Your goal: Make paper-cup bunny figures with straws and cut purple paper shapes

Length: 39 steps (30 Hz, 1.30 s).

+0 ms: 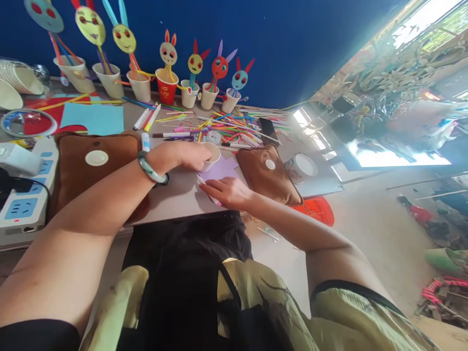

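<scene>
My left hand [186, 154] presses down on a white paper cup [213, 153] that stands upside down on a sheet of purple paper [224, 169]. A green bangle is on that wrist. My right hand [225, 191] is closed round a pen [204, 187] whose tip rests on the purple paper beside the cup's rim. Both hands are at the near middle of the table [175, 195].
A row of paper cups with paper rabbit faces [168, 73] stands along the back. Several coloured straws and markers [226, 127], a phone [268, 130], tape rolls, two brown cushions [93, 163], a power strip [25, 195] and stacked cups [18, 80] lie around.
</scene>
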Available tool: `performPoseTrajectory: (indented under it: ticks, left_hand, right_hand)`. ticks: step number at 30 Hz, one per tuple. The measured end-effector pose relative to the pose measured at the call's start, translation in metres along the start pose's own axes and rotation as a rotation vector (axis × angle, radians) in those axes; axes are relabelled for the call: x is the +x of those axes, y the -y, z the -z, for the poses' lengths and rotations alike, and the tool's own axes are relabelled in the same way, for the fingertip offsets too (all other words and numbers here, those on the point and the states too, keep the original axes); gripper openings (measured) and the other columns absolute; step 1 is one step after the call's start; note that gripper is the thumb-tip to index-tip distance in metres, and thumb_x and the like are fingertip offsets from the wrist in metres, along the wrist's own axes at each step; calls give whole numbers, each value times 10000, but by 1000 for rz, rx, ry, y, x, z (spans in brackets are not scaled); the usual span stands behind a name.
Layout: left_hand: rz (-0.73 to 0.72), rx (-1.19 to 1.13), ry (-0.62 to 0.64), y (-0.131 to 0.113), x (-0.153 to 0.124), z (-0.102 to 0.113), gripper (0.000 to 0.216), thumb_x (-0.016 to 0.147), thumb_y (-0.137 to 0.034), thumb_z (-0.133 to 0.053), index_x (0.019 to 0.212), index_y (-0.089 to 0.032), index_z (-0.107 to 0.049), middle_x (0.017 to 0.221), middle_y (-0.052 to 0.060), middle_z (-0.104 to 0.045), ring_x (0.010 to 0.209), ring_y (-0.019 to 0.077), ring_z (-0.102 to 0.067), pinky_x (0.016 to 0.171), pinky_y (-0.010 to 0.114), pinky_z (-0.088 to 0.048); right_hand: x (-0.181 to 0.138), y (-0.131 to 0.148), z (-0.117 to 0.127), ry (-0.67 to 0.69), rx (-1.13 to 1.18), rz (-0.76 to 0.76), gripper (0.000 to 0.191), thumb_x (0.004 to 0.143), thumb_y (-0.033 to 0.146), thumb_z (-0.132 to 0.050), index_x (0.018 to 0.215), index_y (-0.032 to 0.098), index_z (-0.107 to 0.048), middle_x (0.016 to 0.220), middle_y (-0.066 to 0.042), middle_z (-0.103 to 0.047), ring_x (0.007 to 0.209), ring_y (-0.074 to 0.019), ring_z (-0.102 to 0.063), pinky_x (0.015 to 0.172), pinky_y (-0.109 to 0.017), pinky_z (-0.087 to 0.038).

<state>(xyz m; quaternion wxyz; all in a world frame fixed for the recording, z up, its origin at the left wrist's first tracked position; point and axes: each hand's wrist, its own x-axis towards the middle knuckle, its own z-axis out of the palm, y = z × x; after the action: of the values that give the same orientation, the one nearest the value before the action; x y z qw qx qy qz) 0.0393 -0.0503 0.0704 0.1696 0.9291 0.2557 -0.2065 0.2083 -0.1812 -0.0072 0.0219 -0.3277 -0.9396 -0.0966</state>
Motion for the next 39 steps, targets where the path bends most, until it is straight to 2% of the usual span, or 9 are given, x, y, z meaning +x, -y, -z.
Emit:
performPoseTrajectory:
  ticks: [5, 13, 21, 27, 39]
  left_hand:
    - [-4, 14, -32, 0, 0, -1, 432, 811, -190, -503, 1177, -86, -707, 1121, 191, -709, 935, 285, -664, 819, 344, -471]
    - [-7, 27, -46, 2, 5, -5, 380, 823, -204, -520, 1119, -80, -724, 1045, 175, -728, 867, 244, -663, 730, 277, -445]
    - [-31, 53, -29, 3, 7, -4, 388, 790, -199, -535, 1109, -99, -730, 992, 158, -740, 817, 233, -663, 683, 267, -437]
    - [-17, 73, -33, 0, 5, -3, 362, 803, -175, -540, 1093, -84, -736, 998, 166, -739, 812, 241, -666, 702, 292, -443]
    - [-16, 67, -28, -1, 4, -2, 339, 808, -183, -541, 1061, -97, -749, 971, 165, -732, 808, 252, -672, 705, 292, -439]
  right_hand:
    - [8, 2, -5, 26, -67, -5, 353, 1018, 178, -384, 1308, 91, -566, 1004, -114, -682, 654, -146, -579, 574, -309, -353]
    - [17, 6, -6, 97, -110, -77, 348, 1010, 106, -362, 1301, 94, -553, 974, -102, -678, 666, -146, -593, 557, -315, -348]
    - [33, 11, -6, 176, -138, -125, 313, 1053, 216, -352, 1198, 77, -591, 968, -110, -674, 715, -172, -631, 566, -322, -351]
    - [40, 11, -6, 199, -103, -141, 301, 1058, 258, -393, 1194, 67, -581, 976, -128, -683, 743, -187, -656, 578, -318, -372]
    - [40, 13, -2, 231, -92, -154, 289, 1058, 205, -338, 1142, 71, -580, 929, -117, -663, 724, -186, -638, 584, -318, -369]
